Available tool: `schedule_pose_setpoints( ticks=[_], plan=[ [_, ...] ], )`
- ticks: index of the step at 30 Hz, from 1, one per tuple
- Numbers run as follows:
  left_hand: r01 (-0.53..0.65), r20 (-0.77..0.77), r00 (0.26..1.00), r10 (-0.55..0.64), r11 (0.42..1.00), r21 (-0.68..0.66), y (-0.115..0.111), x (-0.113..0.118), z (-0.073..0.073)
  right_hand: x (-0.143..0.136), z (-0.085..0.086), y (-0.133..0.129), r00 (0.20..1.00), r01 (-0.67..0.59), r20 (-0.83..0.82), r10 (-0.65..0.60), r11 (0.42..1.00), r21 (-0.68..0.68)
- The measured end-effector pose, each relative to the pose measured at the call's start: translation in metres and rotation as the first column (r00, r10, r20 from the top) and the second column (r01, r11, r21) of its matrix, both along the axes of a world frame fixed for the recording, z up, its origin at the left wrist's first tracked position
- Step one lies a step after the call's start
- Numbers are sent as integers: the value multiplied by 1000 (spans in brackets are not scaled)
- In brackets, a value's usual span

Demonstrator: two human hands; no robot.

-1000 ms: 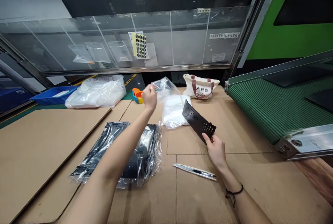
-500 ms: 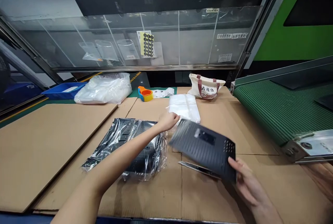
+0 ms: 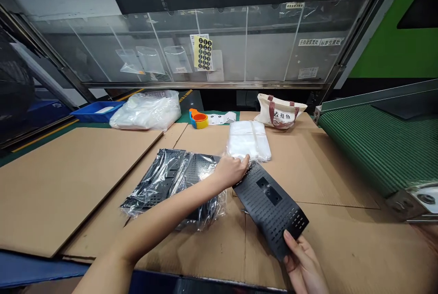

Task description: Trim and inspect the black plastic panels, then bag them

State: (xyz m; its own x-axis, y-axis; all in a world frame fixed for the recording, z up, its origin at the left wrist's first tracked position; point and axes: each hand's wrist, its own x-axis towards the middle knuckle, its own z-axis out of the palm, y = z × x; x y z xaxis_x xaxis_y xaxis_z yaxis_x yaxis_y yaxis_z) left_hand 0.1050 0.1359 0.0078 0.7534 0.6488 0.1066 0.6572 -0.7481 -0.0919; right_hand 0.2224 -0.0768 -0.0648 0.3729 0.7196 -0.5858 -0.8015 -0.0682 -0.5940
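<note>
A black slotted panel (image 3: 265,209) hangs tilted above the cardboard-covered table, between my two hands. My right hand (image 3: 301,257) grips its lower right corner, thumb on the face and fingers behind. At the panel's upper left corner my left hand (image 3: 232,168) is closed, with the fingers curled over the edge. Just behind that hand lies a stack of clear plastic bags (image 3: 249,139). Black panels in clear plastic (image 3: 153,184) lie under and beside my left forearm. Part of a thin object shows at the panel's left edge, mostly hidden.
A cardboard sheet (image 3: 78,180) covers the left side. At the back are a blue tray (image 3: 92,112), a white plastic bundle (image 3: 147,110), an orange and yellow tape holder (image 3: 199,119) and a cloth bag (image 3: 280,114). A green conveyor (image 3: 383,148) runs at right, with part of another person's hand below.
The panel has swung to a steeper tilt, its lower end nearer me. My right hand has moved down and left with it. My left hand has moved slightly right, onto the panel's corner. The view has shifted.
</note>
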Motion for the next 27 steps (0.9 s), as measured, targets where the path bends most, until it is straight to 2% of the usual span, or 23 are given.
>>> schedule_pose_setpoints(
  ticks=[3,7,12,16,20,23,27],
  plan=[
    [21,-10,1000,-20,999,42,-15,3,1,-2,-6,-2,1000,-3,18,2,1000,22],
    [72,-9,997,-71,994,82,-30,5,5,-15,-11,-1,993,103,54,-103,995,-5],
    [149,-32,989,-145,961,233,-38,3,6,-27,-5,3,999,-25,36,28,997,-76],
    [194,7,979,-206,930,312,-47,1,8,-35,4,5,995,94,-25,-97,990,-102],
    [238,-18,970,-243,929,282,-55,1,13,-37,2,3,999,-20,24,22,998,-53],
    [267,-56,964,-262,929,256,-59,0,17,-30,-6,2,995,-40,95,40,999,1],
    [285,-72,958,-276,934,216,-65,-1,19,-19,-11,3,975,-150,173,142,988,38]
  ],
)
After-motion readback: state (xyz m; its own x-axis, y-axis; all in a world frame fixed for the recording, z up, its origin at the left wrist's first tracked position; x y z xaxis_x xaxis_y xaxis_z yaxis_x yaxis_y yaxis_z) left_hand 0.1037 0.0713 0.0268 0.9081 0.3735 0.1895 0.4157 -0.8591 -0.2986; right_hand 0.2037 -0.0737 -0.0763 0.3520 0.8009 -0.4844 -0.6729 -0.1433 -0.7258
